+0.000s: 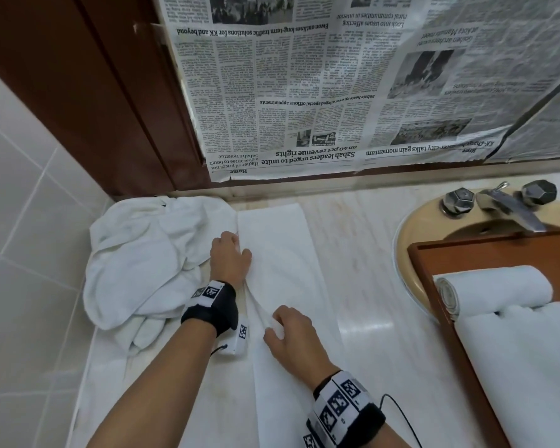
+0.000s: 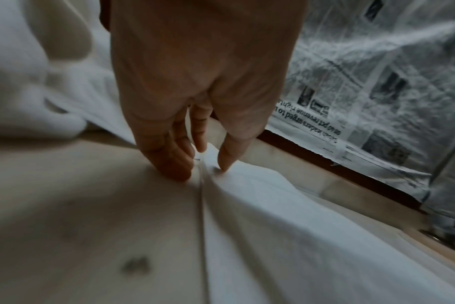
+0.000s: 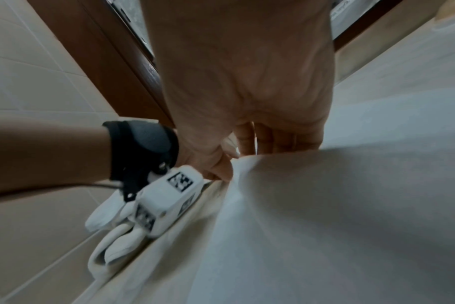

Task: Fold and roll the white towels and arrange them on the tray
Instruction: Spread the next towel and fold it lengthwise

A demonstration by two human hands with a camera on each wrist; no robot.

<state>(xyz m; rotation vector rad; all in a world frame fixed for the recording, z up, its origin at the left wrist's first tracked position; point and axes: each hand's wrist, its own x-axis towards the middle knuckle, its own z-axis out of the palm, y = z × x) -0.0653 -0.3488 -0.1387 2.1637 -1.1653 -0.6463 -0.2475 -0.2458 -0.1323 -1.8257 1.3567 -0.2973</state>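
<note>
Mid-fold on the towel (image 1: 282, 286), stretched as a long strip up the centre of the head view on the marble counter (image 1: 362, 286). Left hand (image 1: 230, 257) planted on the strip's left edge, fingers (image 2: 174, 162) curled down and nipping the fabric along that seam. Right hand (image 1: 291, 337) lower down the same edge, thumb and fingers bunched on a raised pleat of cloth, lifted clear of the counter.

Best bet here: keep both grips on the one edge, pull gently apart to take out the slack, then carry the edge across to the far side in a single sweep so the layers line up. Smooth flat with open palms before rolling; any trapped ridge will likely give a lumpy roll.

Heap of loose towels (image 1: 143, 253) waiting at centre left. Wooden tray (image 1: 434, 253) at right, over the sink, already carrying a rolled towel (image 1: 492, 286).
</note>
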